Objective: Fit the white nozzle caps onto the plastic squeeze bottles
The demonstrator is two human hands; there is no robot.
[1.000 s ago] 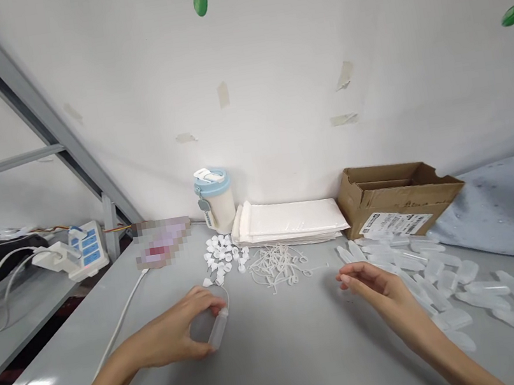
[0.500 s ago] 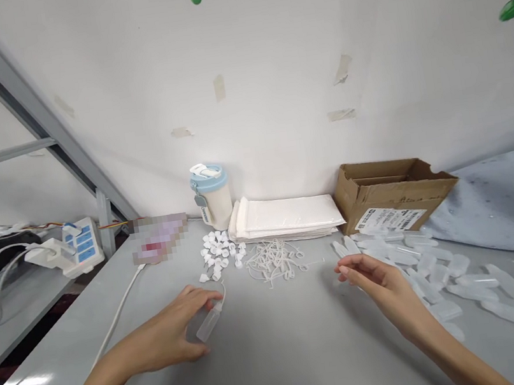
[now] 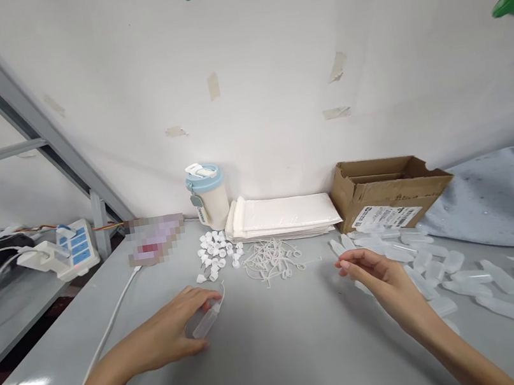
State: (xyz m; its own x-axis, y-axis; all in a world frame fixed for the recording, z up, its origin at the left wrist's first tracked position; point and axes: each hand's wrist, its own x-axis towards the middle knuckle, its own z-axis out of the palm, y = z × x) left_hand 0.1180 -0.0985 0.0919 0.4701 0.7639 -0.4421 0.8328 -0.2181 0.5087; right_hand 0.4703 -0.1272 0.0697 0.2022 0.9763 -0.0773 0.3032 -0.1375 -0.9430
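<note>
My left hand (image 3: 180,326) is curved around a small translucent dropper bottle (image 3: 207,321), thumb at its lower end and fingers near its top. Thumb and fingers stand apart, and the bottle seems to lie on the table between them. A thin white strap (image 3: 222,294) sticks up from its neck. My right hand (image 3: 375,274) hovers at the left edge of a pile of similar translucent bottles (image 3: 436,275). Its fingers are loosely bent, thumb tip close to the fingertips, with nothing visible between them. A pale piece (image 3: 364,288) shows partly under this hand.
White caps (image 3: 216,250) and a heap of white straps (image 3: 274,259) lie mid-table. Behind them stand a blue-lidded cup (image 3: 207,193), stacked white envelopes (image 3: 286,214) and a cardboard box (image 3: 389,192). A phone (image 3: 155,240) with cable is left; patterned cloth (image 3: 504,200) is right.
The view has shifted slightly, so the things on the table appear a little further left. My left hand has edged closer around the bottle. My right hand keeps nearly the same pose.
</note>
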